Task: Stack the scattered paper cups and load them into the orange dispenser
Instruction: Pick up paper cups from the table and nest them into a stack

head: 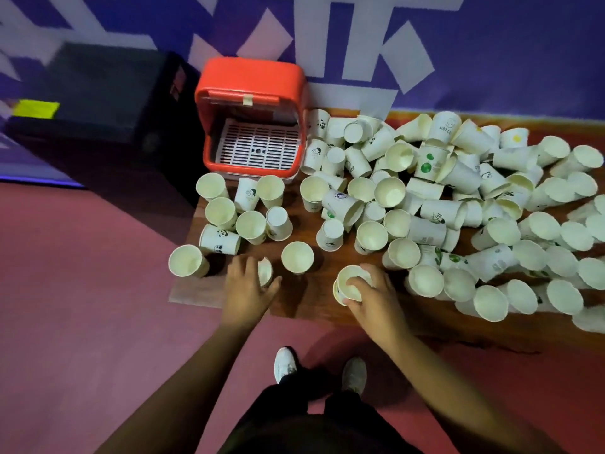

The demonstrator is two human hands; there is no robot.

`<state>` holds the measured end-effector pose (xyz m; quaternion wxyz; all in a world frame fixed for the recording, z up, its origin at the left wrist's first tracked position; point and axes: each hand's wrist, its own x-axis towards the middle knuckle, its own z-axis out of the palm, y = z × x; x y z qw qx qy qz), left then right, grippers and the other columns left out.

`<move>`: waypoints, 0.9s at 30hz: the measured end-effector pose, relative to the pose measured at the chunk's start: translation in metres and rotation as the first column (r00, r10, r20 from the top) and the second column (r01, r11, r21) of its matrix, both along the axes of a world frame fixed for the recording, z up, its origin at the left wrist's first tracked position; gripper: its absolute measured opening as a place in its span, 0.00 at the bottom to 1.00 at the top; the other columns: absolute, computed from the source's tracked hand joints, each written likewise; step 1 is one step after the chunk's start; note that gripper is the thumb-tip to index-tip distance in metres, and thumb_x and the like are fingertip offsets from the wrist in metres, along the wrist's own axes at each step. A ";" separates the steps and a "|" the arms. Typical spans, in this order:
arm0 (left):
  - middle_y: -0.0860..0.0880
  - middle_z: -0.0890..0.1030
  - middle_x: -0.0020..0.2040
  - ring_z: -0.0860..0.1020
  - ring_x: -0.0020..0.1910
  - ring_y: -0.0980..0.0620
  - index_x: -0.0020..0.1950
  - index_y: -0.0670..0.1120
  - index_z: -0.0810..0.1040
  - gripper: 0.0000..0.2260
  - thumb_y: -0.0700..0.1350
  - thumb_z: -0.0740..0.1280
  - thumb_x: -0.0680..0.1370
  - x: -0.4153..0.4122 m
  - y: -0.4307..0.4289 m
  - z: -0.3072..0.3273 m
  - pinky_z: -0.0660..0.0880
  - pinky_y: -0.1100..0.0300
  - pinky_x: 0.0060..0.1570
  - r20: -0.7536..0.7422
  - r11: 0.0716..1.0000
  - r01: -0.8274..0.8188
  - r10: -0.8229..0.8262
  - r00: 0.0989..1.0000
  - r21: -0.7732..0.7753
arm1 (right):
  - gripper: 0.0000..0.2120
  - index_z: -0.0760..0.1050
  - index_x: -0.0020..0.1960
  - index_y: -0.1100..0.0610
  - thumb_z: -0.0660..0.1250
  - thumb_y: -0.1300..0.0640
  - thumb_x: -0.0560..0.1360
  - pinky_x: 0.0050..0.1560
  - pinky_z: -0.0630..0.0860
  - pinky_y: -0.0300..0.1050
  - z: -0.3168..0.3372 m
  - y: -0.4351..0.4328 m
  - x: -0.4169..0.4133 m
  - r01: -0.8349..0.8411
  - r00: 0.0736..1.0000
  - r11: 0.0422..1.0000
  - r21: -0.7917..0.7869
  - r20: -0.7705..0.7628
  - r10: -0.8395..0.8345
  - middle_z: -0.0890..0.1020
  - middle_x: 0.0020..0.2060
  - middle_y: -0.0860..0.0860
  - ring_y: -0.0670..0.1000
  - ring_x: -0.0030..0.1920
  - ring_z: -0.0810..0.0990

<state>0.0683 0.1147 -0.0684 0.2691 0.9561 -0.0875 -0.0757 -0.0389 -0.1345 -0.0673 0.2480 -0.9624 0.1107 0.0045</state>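
Cups (425, 191) lie scattered over most of the table (294, 306). They are piled thickest on your right: some upright, some upside down, many on their sides. A looser group stands just in front of the dispenser (252, 80). The dispenser sits at the table's far left corner, against the wall, with its front open and a white grate (258, 147) showing inside.

Your left hand (245, 293) grasps the left cup (265, 271) near the table's front edge, thumb on one side and fingers on the other. Your right hand (373, 299) grasps the right cup (348, 286), with the fingertips hooked over its rim. You cannot tell whether that is one cup or two nested.

An upright cup (297, 257) stands between your hands, touching neither. A black box (98, 99) sits left of the dispenser.
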 end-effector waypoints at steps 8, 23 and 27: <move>0.38 0.74 0.63 0.75 0.61 0.37 0.69 0.43 0.71 0.39 0.59 0.80 0.66 0.000 0.016 -0.027 0.78 0.42 0.55 -0.021 0.987 -0.144 0.146 0.989 0.069 | 0.44 0.66 0.73 0.56 0.79 0.44 0.63 0.66 0.69 0.51 -0.015 0.005 0.002 -0.066 0.985 0.997 -0.041 -0.161 0.058 0.70 0.67 0.51 0.55 0.67 0.70; 0.45 0.73 0.62 0.74 0.59 0.48 0.71 0.45 0.72 0.31 0.50 0.78 0.71 -0.015 0.014 -0.007 0.74 0.53 0.57 -0.035 0.983 -0.083 0.078 0.996 -0.164 | 0.30 0.67 0.72 0.57 0.67 0.43 0.75 0.67 0.69 0.57 -0.001 -0.046 -0.037 0.152 0.988 0.988 0.017 -0.006 -0.152 0.70 0.65 0.56 0.58 0.67 0.69; 0.53 0.71 0.60 0.72 0.60 0.54 0.69 0.47 0.73 0.30 0.57 0.72 0.71 -0.033 -0.010 0.020 0.72 0.58 0.58 -0.014 0.941 0.006 -0.011 1.000 -0.339 | 0.25 0.72 0.64 0.61 0.72 0.50 0.73 0.60 0.74 0.61 -0.005 -0.079 -0.051 0.271 0.962 0.960 -0.071 0.059 -0.267 0.73 0.59 0.59 0.62 0.61 0.73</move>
